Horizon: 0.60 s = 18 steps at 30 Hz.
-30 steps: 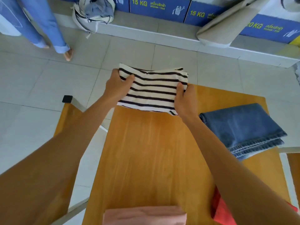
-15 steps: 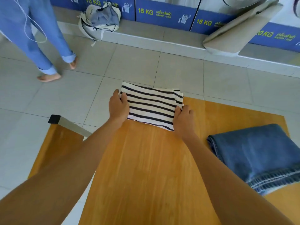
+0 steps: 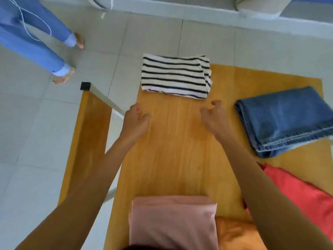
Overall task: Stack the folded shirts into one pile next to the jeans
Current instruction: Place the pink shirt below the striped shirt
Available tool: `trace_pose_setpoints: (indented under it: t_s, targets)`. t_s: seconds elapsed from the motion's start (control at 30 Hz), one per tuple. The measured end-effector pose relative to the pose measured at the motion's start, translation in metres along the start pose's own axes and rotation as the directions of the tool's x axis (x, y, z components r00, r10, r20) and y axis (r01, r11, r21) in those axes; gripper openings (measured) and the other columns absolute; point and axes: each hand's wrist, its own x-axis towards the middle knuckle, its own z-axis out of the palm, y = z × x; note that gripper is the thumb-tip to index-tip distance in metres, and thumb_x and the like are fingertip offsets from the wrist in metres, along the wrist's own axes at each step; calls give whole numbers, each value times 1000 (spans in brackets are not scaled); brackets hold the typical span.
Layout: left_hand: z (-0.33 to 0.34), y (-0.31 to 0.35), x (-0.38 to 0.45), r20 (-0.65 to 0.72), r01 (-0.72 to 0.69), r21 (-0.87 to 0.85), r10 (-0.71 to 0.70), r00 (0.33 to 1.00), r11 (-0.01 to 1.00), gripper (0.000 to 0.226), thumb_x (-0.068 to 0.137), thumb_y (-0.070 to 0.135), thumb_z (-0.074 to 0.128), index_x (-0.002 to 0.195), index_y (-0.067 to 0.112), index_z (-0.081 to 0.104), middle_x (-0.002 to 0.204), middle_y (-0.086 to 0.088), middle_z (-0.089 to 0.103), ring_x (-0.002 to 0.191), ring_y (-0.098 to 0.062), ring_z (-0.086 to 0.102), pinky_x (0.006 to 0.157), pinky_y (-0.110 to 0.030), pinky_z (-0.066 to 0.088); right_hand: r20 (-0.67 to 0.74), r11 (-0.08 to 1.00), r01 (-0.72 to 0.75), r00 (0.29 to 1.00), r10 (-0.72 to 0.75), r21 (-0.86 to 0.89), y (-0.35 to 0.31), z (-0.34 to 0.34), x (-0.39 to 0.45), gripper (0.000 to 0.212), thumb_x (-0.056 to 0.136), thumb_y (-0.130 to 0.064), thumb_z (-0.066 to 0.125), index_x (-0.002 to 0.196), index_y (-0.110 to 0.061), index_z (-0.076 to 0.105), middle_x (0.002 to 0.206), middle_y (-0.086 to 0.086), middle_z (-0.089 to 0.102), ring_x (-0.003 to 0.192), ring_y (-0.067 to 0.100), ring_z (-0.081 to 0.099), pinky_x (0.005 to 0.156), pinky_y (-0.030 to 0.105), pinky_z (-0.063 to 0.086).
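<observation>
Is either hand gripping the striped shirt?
No: left hand and right hand hover open, apart from the striped shirt.

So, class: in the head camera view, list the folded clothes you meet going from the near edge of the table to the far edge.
pink shirt → red garment → jeans → striped shirt. The orange garment beside the pink one is left out, as their places overlap.

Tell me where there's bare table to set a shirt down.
Bare wood runs down the table middle, between striped shirt and pink shirt, left of the jeans. The near right is crowded: red cloth and orange cloth.
</observation>
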Motion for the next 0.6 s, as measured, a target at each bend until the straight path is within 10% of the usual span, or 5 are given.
trace_pose_setpoints:
  t_s: [0.3,0.6]
  targets:
    - [-6,-99,-179,62,112,188,-125,990,976,40,96,38,53,132,20,51,129,1,57,117,-20,56,95,-32,43,88,983,25,996,-10,-181,106,25,-174,35,86,-36,67,111,-12,61,108,9,62,99,25,58,87,36,49]
    - [0,-137,-224,57,215,187,-229,972,958,55,84,47,66,126,14,52,115,-5,61,106,-26,60,84,-35,46,13,933,-165,984,178,-320,144,8,-246,82,73,-75,63,121,-10,48,116,10,61,106,32,60,85,44,52]
